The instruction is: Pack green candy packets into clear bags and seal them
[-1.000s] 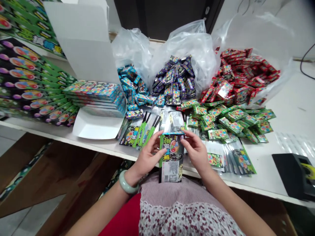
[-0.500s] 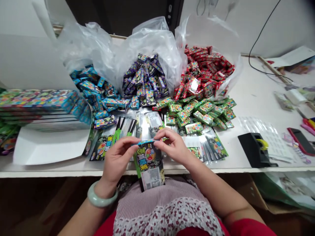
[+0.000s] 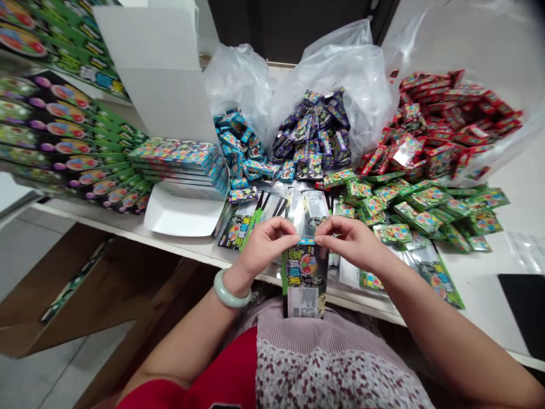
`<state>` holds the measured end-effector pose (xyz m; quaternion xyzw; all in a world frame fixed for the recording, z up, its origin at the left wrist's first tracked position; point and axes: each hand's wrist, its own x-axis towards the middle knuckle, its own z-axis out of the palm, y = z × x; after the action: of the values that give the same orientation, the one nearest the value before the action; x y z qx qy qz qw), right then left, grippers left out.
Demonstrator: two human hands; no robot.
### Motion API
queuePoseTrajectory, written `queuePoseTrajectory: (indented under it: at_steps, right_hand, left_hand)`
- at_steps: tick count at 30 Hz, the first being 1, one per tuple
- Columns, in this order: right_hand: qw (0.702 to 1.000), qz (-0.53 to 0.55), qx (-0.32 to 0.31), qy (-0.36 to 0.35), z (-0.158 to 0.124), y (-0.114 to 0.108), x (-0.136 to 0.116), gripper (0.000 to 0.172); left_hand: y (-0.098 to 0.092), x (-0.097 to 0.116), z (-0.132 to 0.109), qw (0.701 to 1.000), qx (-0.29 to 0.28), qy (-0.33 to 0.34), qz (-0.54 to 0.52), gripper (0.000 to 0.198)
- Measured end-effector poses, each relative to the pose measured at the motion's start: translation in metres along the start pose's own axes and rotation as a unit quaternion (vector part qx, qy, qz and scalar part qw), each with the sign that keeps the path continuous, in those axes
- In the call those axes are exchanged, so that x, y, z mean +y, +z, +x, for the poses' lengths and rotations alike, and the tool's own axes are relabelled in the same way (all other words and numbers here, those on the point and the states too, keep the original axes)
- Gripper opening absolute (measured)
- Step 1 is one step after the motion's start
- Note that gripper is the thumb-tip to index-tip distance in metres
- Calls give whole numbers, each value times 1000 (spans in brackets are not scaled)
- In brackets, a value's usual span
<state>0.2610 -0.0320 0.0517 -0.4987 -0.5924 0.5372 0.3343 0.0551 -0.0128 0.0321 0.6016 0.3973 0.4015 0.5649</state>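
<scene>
Pinching the top edge of a printed packet (image 3: 305, 278), the person works with both hands close together at the front of the table (image 3: 481, 289). The left hand (image 3: 269, 241) has its thumb and forefinger closed on the packet's upper left corner; the right hand (image 3: 347, 241) grips the upper right corner in the same way. The packet hangs below the fingertips, its printed face towards the person, just in front of the apron (image 3: 332, 369). A pale green bracelet (image 3: 232, 288) circles the left wrist.

Beyond the hands, flat packets (image 3: 237, 230) lie on the table. Behind these sit heaps of small boxes: blue boxes (image 3: 232, 139) on the left, purple boxes (image 3: 314, 133) in the middle and red boxes (image 3: 438, 130) on the right, with green boxes (image 3: 426, 218) in front of the red. Left of the blue heap, a white carton (image 3: 181, 211) lies open, with stacked colourful boxes (image 3: 174, 153) inside.
</scene>
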Motion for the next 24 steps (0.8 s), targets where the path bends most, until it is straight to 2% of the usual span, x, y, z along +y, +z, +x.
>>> queuePoseTrajectory:
  at_steps: [2,4,5,8,13,17,21,24]
  right_hand:
    - [998,-45,-8,-46,-8,-1,1,15]
    - [992,-85,3,-98,-16,0,5,9]
    - [987,-102,16,-124,-20,1,8,5]
    - [973,-135,65,-176,-28,8,19,14]
    - [966,-139,119,-183,-31,20,34,15]
    - [966,-127,133,-179,-33,21,36,14]
    - [963,-139,133,-190,-33,21,34,17]
    - [962,-141,142,-187,-32,22,34,16]
  left_hand:
    - [-6,1,-5,999,-43,17,-6,10]
    - [-11,1,-11,997,-63,41,8,7]
    - [-13,1,-13,996,-64,54,19,6]
    - [-15,-3,-18,993,-53,88,50,8]
    - [-11,-3,-15,996,-38,57,51,8]
    - [-11,1,-10,994,-59,56,72,11]
    - [-15,2,-3,997,-78,-20,18,11]
    - [-14,4,2,996,-73,-41,9,12]
